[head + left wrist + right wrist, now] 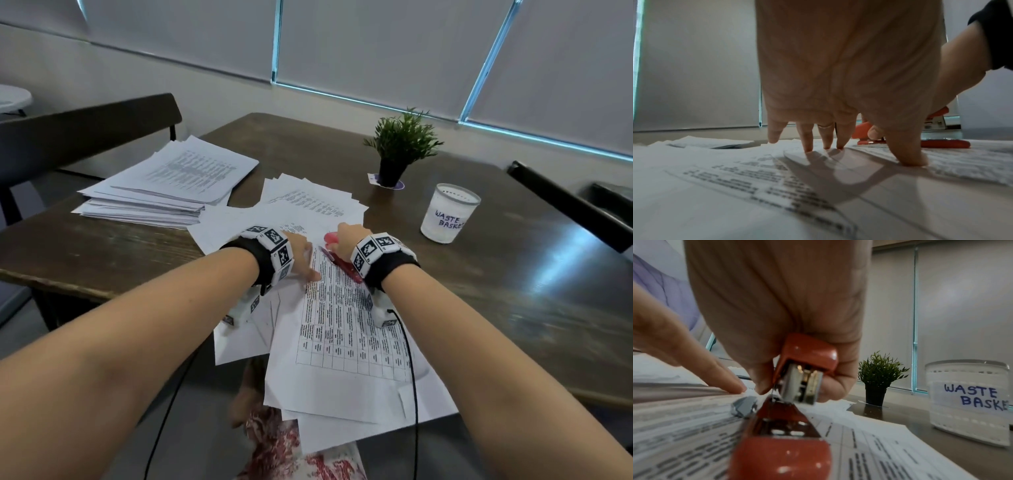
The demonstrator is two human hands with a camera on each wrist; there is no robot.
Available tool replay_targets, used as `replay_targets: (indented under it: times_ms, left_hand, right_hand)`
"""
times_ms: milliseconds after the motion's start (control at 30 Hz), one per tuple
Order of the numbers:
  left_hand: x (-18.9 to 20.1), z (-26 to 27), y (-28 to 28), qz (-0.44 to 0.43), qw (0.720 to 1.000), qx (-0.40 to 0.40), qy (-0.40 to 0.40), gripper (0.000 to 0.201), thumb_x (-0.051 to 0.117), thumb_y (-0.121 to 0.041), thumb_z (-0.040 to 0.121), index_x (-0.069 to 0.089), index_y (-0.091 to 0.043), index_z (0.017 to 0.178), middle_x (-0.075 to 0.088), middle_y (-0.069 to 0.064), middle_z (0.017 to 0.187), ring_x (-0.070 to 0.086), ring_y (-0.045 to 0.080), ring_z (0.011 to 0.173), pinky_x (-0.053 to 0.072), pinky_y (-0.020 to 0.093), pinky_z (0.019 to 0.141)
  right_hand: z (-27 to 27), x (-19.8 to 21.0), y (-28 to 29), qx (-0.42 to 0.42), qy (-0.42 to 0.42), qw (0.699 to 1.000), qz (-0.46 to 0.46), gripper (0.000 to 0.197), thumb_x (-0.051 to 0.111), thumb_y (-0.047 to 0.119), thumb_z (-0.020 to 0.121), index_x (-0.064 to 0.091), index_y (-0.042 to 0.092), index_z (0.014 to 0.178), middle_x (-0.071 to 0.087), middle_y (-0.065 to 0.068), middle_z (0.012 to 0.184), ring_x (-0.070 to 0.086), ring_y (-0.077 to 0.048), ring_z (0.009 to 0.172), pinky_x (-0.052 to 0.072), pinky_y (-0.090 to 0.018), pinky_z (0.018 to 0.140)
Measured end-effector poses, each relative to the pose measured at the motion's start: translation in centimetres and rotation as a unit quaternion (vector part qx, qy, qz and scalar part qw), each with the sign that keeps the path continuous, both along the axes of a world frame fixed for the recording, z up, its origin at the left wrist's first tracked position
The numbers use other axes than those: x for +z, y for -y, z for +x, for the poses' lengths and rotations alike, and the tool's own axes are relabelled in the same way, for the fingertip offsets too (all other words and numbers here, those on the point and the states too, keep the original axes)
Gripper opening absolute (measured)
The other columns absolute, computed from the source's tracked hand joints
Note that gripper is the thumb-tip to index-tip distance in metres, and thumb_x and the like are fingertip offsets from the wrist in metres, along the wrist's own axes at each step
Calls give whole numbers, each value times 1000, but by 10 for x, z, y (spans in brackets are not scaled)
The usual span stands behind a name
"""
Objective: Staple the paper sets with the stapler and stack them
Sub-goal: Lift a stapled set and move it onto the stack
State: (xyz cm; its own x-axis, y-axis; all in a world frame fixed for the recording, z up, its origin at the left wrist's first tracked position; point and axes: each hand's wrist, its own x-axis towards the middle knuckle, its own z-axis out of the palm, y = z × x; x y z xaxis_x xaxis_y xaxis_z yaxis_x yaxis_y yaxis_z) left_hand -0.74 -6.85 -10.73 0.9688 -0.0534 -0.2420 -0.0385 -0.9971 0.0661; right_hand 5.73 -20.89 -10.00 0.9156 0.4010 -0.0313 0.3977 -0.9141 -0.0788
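A red stapler (339, 255) lies on a printed paper set (346, 329) at the table's near edge. My right hand (347, 236) grips its top arm (807, 353); the metal magazine (803, 386) stands raised off the red base (785, 443). My left hand (303, 255) presses the same paper set flat with straight fingers (807, 139) and thumb (908, 151), just left of the stapler (941, 142). More loose sheets (308, 202) spread out beyond my hands. A tall stack of papers (164, 185) sits at the far left.
A white cup (447, 212) labelled "WASTE BASKET" stands right of the papers. A small potted plant (400, 144) is behind it. Dark chairs (85, 126) flank the wooden table (513, 291). Cables run down from both wrists.
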Motion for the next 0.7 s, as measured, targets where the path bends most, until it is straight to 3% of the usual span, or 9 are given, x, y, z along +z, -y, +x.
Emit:
replay_targets:
  times_ms: [67,167,267,367,433,533,600,700]
  left_hand:
    - [-1,4,0,22,1000,-7,-3,75,58,-74,76,57,-13,119,61,3,118,59,24,105,49,42,96]
    - [-3,11,-1,53,998,-21,-2,74,56,-75,77,56,-11,115,60,5,116,57,24,104,49,42,95]
    - [-5,18,-3,64,998,-23,0,86,56,-76,76,49,-14,135,53,6,134,52,26,119,44,43,103]
    - [-5,22,-8,71,997,-39,-3,89,54,-76,78,43,-15,142,47,6,142,48,27,126,41,45,106]
    - [-5,24,-12,58,997,-44,-10,88,58,-74,77,45,-15,141,48,6,142,50,24,123,41,41,103]
    - [-7,26,-13,47,998,-49,-7,86,62,-70,76,48,-13,138,52,6,140,48,17,104,37,32,86]
    - [-7,27,-11,51,997,-51,-2,83,61,-69,78,49,-11,136,53,6,136,53,20,112,42,34,94]
    - [-9,27,-11,45,997,-67,9,73,62,-67,79,57,-9,123,60,7,121,56,26,114,43,39,101]
  right_hand:
    - [2,0,-4,10,3,1000,-21,20,49,33,98,53,14,101,63,-11,112,57,-29,87,43,-33,74]
    - [5,0,-7,22,0,999,-50,27,48,35,98,57,12,108,63,-10,110,60,-29,92,47,-33,78]
    - [12,2,-5,23,4,998,-60,25,49,40,96,56,19,107,64,-5,109,56,-26,85,44,-33,75]
    - [18,7,-3,42,-6,995,-87,28,51,38,95,55,19,115,64,-6,113,60,-28,95,45,-34,80]
    - [16,8,-3,49,-1,993,-104,31,49,38,97,53,17,120,63,-8,117,59,-28,98,42,-32,78]
    - [9,4,-7,28,4,992,-120,37,40,34,103,49,10,129,58,-11,126,58,-31,109,44,-33,85]
    - [5,3,-13,31,10,991,-133,37,38,34,103,54,8,124,60,-10,121,61,-31,105,49,-36,90]
    - [6,0,-20,40,10,988,-150,36,39,38,98,61,11,108,65,-7,107,61,-27,85,54,-39,83]
